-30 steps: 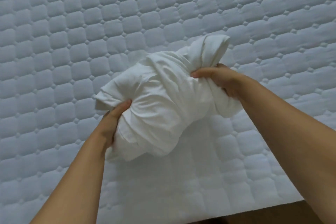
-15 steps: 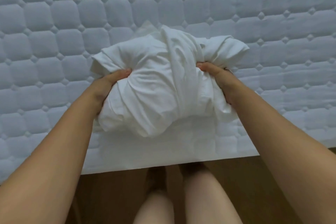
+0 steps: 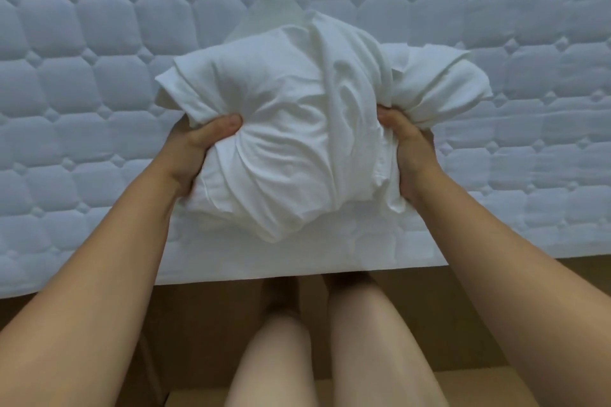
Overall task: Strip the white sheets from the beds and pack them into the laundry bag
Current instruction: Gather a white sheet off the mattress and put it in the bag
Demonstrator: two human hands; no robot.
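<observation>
Head view showed the left hand (image 3: 195, 145) curled tight at 9 o'clock on the sheet (image 3: 297, 149), a soft, light wad over the mattress (image 3: 82, 76) near its 6 o'clock edge. The right hand (image 3: 411, 152) gripped at 3 o'clock. Loose folds would likely spill, so squeezing both flanks seemed wisest.

White sheet bundle (image 3: 297, 135) — pale quilted mattress (image 3: 99, 43) — brown floor (image 3: 198, 324).

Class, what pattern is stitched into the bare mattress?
Quilted rounded squares with small diamonds between, on the mattress; head view.
</observation>
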